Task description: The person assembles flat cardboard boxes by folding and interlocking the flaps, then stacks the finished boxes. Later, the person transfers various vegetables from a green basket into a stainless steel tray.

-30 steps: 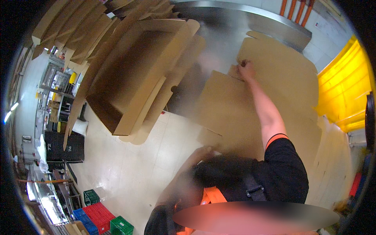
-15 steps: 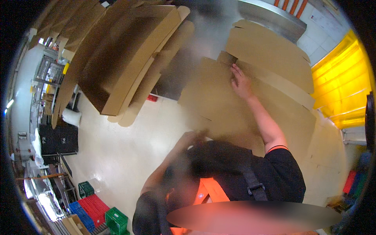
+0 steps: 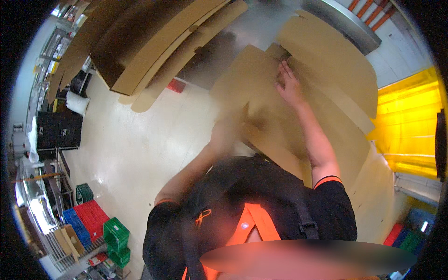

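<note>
A large brown cardboard sheet [image 3: 336, 65] with creases and cut slots lies in front of me, reaching to my chest. On it rests my right hand [image 3: 290, 86], fingers stretched out beside a dark slot near the far fold. My left hand [image 3: 226, 135] is at the sheet's near left corner, next to a flap [image 3: 273, 144] that stands up from the sheet. A blur hides the left fingers, so their grip on the cardboard cannot be made out.
An open cardboard box [image 3: 140, 65] stands at the far left. Black bins [image 3: 58, 130] and red crates [image 3: 93, 217] and green crates [image 3: 115, 233] sit along the left. A yellow strip curtain [image 3: 408, 121] hangs at the right, and a metal surface [image 3: 347, 23] lies beyond the sheet.
The sheet's near left flap has come up from flat. My left hand has moved up and forward, away from my body. My right hand stays by the slot.
</note>
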Demonstrator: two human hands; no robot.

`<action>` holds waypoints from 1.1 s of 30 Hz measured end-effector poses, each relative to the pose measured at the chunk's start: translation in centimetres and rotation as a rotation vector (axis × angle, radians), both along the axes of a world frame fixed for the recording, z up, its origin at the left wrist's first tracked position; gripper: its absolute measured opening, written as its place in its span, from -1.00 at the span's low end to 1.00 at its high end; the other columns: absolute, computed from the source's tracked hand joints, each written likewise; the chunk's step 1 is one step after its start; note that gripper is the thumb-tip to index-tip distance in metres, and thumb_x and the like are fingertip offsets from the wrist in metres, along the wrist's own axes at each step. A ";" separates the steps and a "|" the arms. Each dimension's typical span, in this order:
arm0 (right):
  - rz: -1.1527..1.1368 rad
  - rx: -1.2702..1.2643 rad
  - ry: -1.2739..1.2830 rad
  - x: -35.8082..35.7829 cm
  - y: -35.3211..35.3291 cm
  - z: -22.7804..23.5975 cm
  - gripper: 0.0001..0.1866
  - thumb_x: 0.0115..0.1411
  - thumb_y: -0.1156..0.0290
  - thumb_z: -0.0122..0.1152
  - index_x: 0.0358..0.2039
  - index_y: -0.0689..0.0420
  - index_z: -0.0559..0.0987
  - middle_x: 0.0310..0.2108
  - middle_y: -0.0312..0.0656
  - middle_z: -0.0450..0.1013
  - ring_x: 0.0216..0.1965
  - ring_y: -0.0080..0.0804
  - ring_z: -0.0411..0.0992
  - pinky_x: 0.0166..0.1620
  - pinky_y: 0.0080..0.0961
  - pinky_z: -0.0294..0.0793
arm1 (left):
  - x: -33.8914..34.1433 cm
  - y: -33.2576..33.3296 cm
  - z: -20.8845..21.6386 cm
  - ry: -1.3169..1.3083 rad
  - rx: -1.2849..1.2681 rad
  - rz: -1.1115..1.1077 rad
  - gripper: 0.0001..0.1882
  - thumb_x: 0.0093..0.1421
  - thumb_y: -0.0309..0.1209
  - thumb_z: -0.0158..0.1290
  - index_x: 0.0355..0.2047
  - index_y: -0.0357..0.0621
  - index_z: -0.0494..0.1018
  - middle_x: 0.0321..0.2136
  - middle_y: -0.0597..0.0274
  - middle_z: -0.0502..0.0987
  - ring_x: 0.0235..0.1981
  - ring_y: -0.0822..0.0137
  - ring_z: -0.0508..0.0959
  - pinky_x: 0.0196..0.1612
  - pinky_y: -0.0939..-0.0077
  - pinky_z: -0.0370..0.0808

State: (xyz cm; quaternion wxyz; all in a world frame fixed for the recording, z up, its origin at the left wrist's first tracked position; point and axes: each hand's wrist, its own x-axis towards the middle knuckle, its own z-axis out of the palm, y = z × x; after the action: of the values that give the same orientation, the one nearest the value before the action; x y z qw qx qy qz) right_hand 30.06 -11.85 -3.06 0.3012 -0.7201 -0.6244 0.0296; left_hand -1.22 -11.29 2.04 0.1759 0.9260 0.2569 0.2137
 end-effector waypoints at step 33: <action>-0.005 -0.334 0.323 -5.0 -0.3 2.1 0.39 -0.43 -0.37 0.39 0.37 -0.17 -0.12 0.40 -0.10 -0.55 0.34 0.30 -0.27 0.17 0.50 -0.19 | 6.7 17.8 -6.0 0.151 -0.494 0.066 -0.53 0.13 -0.04 0.08 -0.13 -0.16 0.52 -0.30 0.02 0.59 -0.33 0.08 0.58 -0.24 0.26 0.49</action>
State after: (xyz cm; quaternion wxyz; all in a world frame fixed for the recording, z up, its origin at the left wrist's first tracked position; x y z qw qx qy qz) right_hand 25.01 -12.12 -0.95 0.2741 -0.7475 -0.5525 0.2465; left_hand 5.50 6.48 -3.95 0.3698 0.8594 0.3439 0.0803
